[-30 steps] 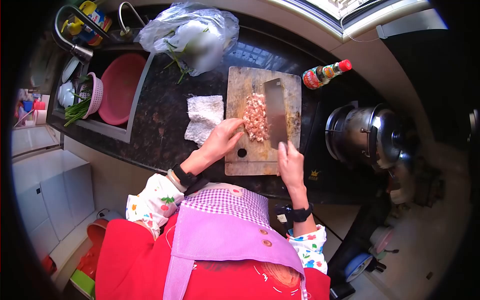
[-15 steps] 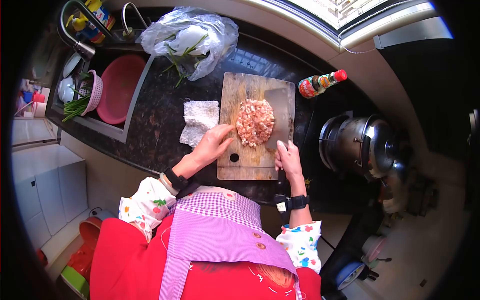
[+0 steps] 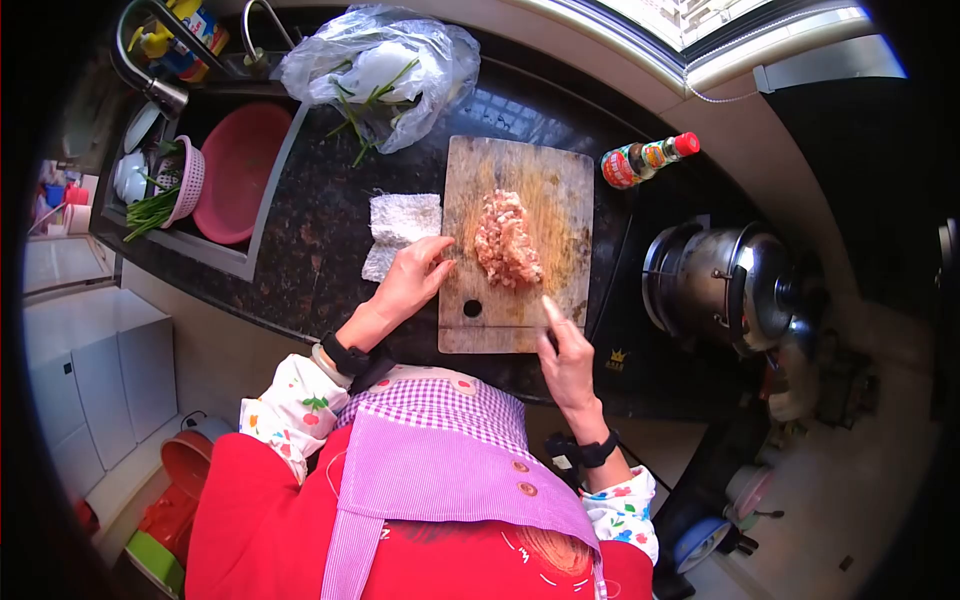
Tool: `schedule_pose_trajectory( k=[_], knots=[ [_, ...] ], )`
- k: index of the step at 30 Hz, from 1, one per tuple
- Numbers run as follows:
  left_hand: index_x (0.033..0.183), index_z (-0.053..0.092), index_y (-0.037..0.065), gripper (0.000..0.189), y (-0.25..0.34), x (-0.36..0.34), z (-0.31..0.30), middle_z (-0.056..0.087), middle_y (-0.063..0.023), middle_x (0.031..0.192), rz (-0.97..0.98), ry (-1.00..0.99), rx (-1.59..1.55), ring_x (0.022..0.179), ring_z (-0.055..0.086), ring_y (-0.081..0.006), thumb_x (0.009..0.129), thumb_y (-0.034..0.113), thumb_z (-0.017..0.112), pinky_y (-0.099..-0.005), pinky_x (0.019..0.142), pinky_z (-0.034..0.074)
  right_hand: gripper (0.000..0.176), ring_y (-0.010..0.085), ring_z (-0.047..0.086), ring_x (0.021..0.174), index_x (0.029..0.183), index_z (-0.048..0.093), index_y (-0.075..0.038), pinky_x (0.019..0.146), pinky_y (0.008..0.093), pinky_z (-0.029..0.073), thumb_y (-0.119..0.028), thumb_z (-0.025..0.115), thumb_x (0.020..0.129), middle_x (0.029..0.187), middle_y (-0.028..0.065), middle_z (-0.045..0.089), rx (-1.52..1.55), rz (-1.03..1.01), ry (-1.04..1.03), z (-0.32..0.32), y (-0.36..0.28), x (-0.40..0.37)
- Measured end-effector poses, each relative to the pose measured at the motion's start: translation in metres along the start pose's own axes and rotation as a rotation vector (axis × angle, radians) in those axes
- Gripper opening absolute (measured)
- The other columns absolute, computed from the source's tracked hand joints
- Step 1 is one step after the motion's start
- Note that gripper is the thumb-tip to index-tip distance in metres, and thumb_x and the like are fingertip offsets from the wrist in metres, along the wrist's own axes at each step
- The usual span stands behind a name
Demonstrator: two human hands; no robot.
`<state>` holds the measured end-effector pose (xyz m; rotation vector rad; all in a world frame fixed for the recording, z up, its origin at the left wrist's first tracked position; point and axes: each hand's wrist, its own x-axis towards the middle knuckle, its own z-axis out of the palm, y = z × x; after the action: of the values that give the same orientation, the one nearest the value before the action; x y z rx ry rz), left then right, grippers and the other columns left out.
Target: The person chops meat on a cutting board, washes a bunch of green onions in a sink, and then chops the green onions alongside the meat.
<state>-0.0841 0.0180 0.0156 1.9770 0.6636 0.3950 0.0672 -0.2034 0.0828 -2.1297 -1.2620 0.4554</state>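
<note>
Minced meat [image 3: 508, 245]: 1 lumpy mound on wooden board [image 3: 566, 205].

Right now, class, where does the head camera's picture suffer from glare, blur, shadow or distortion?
Head view, glare: the window nearly washed out, with pale reflections on the dark counter and highlights on the metal pot. Head view, blur: the right hand has smeared fingertips. Head view, shadow: the far right is dim. Head view, distortion: counter edges bow and the corners are black.

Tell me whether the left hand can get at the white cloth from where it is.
Probably yes. The left hand looks empty and is right beside the white cloth, which lies on the counter with nothing seen on top.
</note>
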Motion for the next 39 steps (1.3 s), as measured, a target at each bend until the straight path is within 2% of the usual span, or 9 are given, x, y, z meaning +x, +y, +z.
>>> schedule_pose_trajectory(
  k=[2, 3, 5, 9, 17, 19, 27, 34, 39],
  knots=[
    [0.115, 0.059, -0.003, 0.031, 0.003, 0.001, 0.0, 0.063, -0.0151, 0.098, 0.005, -0.009, -0.005, 0.08, 0.064, -0.0221, 0.086, 0.005, 0.063, -0.0302, 0.068, 0.052, 0.039, 0.0331, 0.066, 0.083, 0.129, 0.053, -0.001, 0.072, 0.0361, 0.052, -0.005, 0.059, 0.091, 0.1, 0.0194, 0.065, 0.144, 0.074, 0.146, -0.013, -0.018, 0.008],
    [0.115, 0.059, -0.003, 0.031, 0.004, 0.002, 0.001, 0.063, -0.0148, 0.098, 0.016, -0.011, -0.001, 0.08, 0.064, -0.022, 0.086, 0.005, 0.063, -0.0302, 0.068, 0.052, 0.028, 0.0137, 0.053, 0.053, 0.121, 0.055, 0.004, 0.052, 0.0299, 0.047, -0.01, 0.056, 0.096, 0.066, 0.0072, 0.054, 0.222, 0.119, 0.187, -0.014, -0.017, 0.008],
    [0.115, 0.059, -0.003, 0.031, 0.007, 0.002, 0.004, 0.063, -0.0145, 0.098, 0.026, -0.014, 0.002, 0.08, 0.064, -0.0219, 0.086, 0.005, 0.064, -0.0302, 0.068, 0.052, 0.022, 0.008, 0.049, 0.05, 0.113, 0.056, 0.003, 0.046, 0.0292, 0.043, -0.012, 0.052, 0.098, 0.061, 0.0053, 0.049, 0.359, 0.149, 0.277, -0.011, -0.023, 0.012],
    [0.116, 0.059, -0.003, 0.031, 0.008, 0.004, 0.011, 0.063, -0.0146, 0.098, 0.049, -0.015, -0.008, 0.079, 0.064, -0.0216, 0.086, 0.004, 0.064, -0.0305, 0.067, 0.052, 0.02, 0.0482, 0.059, 0.069, 0.112, 0.053, 0.001, 0.058, 0.0517, 0.045, -0.01, 0.048, 0.096, 0.073, 0.0287, 0.058, 0.028, 0.238, -0.032, 0.033, -0.014, 0.039],
    [0.117, 0.058, -0.003, 0.033, 0.008, 0.005, 0.015, 0.063, -0.0162, 0.102, 0.092, -0.021, -0.017, 0.08, 0.066, -0.0223, 0.086, 0.003, 0.064, -0.0303, 0.067, 0.053, 0.023, 0.0479, 0.06, 0.08, 0.116, 0.053, 0.001, 0.062, 0.0497, 0.048, -0.008, 0.049, 0.096, 0.085, 0.0309, 0.06, 0.13, 0.17, 0.282, 0.01, -0.039, 0.037],
    [0.118, 0.058, -0.003, 0.033, 0.008, 0.006, 0.019, 0.063, -0.0162, 0.103, 0.1, -0.021, -0.037, 0.08, 0.066, -0.0226, 0.086, 0.003, 0.065, -0.0304, 0.067, 0.053, 0.022, 0.0476, 0.06, 0.068, 0.111, 0.055, 0.003, 0.053, 0.0514, 0.044, -0.013, 0.049, 0.097, 0.069, 0.0294, 0.057, -0.075, 0.29, 0.011, 0.043, 0.004, 0.031],
    [0.118, 0.058, -0.002, 0.033, 0.009, 0.004, 0.021, 0.063, -0.0165, 0.106, 0.116, -0.049, -0.047, 0.085, 0.066, -0.0235, 0.086, 0.006, 0.066, -0.0302, 0.069, 0.054, 0.025, 0.0469, 0.061, 0.071, 0.119, 0.052, 0.003, 0.056, 0.0493, 0.045, -0.01, 0.047, 0.098, 0.073, 0.0291, 0.059, 0.084, 0.197, 0.272, 0.011, -0.039, 0.042],
    [0.116, 0.059, -0.003, 0.032, 0.012, 0.007, 0.017, 0.063, -0.0166, 0.105, 0.12, -0.045, -0.055, 0.082, 0.066, -0.0239, 0.087, 0.006, 0.064, -0.0308, 0.069, 0.054, 0.018, 0.0465, 0.06, 0.079, 0.097, 0.059, 0.0, 0.06, 0.0496, 0.046, -0.018, 0.054, 0.095, 0.079, 0.0284, 0.061, 0.139, 0.274, 0.096, 0.024, 0.007, 0.047],
    [0.116, 0.059, -0.003, 0.031, 0.009, 0.002, 0.012, 0.063, -0.016, 0.103, 0.105, -0.034, -0.053, 0.081, 0.065, -0.023, 0.087, 0.006, 0.064, -0.0313, 0.07, 0.053, 0.019, 0.009, 0.053, 0.051, 0.095, 0.065, 0.0, 0.046, 0.0317, 0.044, -0.019, 0.065, 0.091, 0.059, 0.0024, 0.056, 0.327, 0.257, -0.003, -0.029, 0.057, 0.077]
  ],
)
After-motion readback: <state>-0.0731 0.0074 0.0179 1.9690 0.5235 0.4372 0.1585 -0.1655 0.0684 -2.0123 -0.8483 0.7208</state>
